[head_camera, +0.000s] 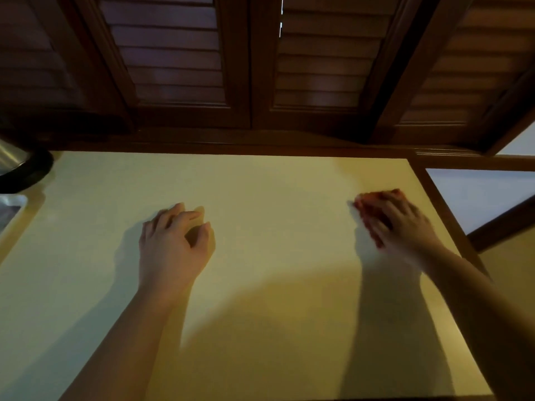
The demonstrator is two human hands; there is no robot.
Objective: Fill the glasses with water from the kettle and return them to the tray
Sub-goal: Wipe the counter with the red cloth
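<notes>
In the head view, no brand, label or readable writing was to be found on any surface.

A pale yellow-cream tabletop (260,183) with a brown wooden edge was seen from above. The left hand (170,244) was held over the middle-left of it, the fingers loosely curled and the thumb apart from them, with nothing grasped; whether the fingertips touched the surface could not be told.

The right hand (402,224) was laid over a red cloth (369,211) near the right edge of the tabletop. The fingers were spread across the cloth and blurred by motion, so it could not be told whether the cloth was gripped or merely pressed flat. Most of the cloth was hidden beneath the hand; only its left fringe and a strip at the top were shown.

The kettle (13,163) was cut off at the left border: only a patch of shiny metal body and a black rounded base were visible, standing at the far left corner of the tabletop. Just below it, a metal tray (10,208) was also cropped by the border, with 1 rounded corner shown; its contents could not be made out.

Behind the tabletop, dark wooden louvred shutters (246,59) were ranged along the wall, dimly lit.
</notes>
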